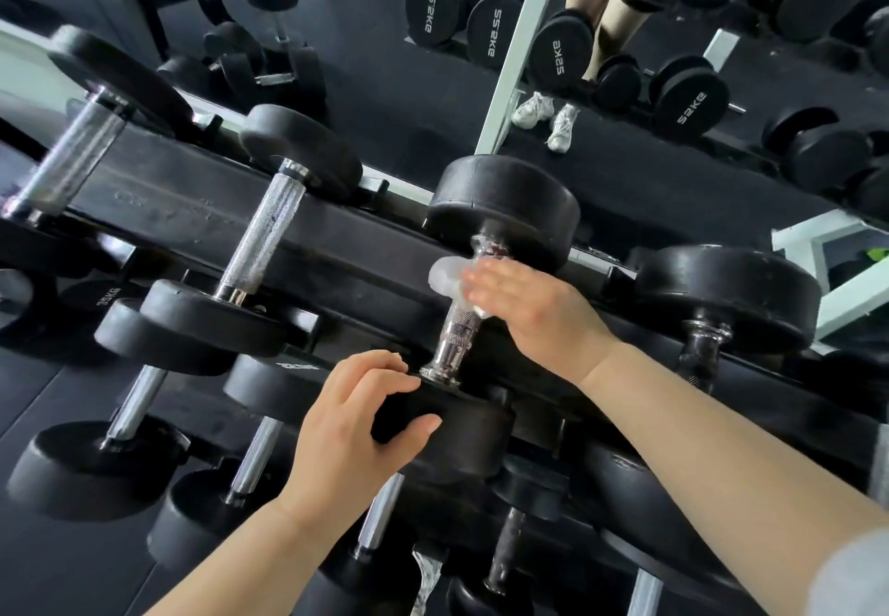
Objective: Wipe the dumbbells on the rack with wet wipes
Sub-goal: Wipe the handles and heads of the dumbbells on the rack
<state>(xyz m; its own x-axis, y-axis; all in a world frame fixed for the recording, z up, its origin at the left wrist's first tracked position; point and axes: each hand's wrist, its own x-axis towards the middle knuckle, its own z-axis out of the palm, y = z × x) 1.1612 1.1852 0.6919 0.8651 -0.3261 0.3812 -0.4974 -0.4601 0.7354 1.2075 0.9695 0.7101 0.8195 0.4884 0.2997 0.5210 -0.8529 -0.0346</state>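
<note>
Pressing the wet wipe (447,276) onto the handle (457,331) of a dumbbell (505,201) lying on the rack (192,211), with the right hand (534,312) laid nearly flat, thumb hidden. Steadying its near head (462,432) with the left hand (351,428), fingers curled over the rim. Risks rolling the dumbbell and pinching fingers if that hold slackens, or dropping the loosely pressed wipe between the tiers.

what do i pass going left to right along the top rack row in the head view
blurred silver knurled dumbbell handle → sharp silver knurled dumbbell handle → left hand gripping a black rubber dumbbell head → crumpled white wet wipe → right hand pressing it → dark-handled black dumbbell
</note>
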